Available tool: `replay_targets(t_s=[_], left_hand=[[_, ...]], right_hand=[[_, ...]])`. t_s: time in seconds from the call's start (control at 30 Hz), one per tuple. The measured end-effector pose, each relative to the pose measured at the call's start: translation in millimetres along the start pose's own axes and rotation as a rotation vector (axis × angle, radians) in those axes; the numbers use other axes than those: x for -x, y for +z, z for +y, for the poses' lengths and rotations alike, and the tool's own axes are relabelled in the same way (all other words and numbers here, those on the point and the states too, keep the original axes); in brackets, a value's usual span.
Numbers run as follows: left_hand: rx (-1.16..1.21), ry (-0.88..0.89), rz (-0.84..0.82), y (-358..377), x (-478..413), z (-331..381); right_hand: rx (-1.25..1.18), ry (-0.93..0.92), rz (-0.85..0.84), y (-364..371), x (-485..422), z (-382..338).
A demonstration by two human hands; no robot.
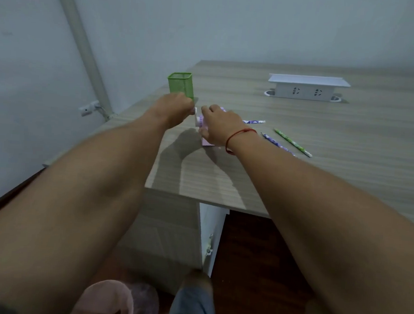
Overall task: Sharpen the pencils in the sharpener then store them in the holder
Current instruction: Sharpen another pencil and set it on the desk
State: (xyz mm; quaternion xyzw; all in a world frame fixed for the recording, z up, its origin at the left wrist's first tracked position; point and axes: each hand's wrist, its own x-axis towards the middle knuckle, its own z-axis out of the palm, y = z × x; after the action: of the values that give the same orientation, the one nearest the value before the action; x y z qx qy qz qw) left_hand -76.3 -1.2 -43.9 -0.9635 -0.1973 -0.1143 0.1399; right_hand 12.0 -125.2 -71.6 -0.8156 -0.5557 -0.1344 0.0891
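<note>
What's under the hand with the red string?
A pink sharpener sits under the right hand, which grips it. The hand covers its top, so whether a pencil is inside cannot be seen.

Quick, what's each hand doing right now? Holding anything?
Left hand: fingers curled round the sharpener's white crank.
Right hand: grips the pink sharpener body from above.

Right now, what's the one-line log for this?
step: sharpening | left hand: grips crank | right hand: holds sharpener | green holder: behind hands | loose on table: purple pencil, green pencil
</note>
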Motion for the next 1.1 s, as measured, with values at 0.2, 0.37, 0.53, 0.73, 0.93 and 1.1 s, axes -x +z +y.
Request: replay_targets(t_s=[0.2, 0.37, 0.53, 0.73, 0.93, 1.1], left_hand=[[-0.020, -0.006, 0.049, -8.7, 14.4, 5.4], [-0.067, -0.026, 0.087, -19.8, 22.1, 11.5], [0.030, 0.022, 0.079, -25.9, 40.3, 16.7], [0.153, 0.025, 0.090, -12.3, 65.3, 31.0], [0.225, 0.010, 0.019, -9.9, 63.2, 30.9], [0.299, -0.085, -0.054, 15.1, 65.0, 37.5]], right_hand=[[0.037, 0.015, 0.003, -2.7, -0.1, -6.0], [0.053, 0.009, -0.021, -4.8, -1.4, -7.2], [0.045, 0.027, -0.051, -8.1, -2.6, -9.6], [0.074, 0.035, -0.042, -7.3, -2.6, -12.7], [0.071, 0.040, -0.054, -6.0, -3.7, -12.6], [0.071, 0.013, -0.047, -4.8, -4.4, -10.9]])
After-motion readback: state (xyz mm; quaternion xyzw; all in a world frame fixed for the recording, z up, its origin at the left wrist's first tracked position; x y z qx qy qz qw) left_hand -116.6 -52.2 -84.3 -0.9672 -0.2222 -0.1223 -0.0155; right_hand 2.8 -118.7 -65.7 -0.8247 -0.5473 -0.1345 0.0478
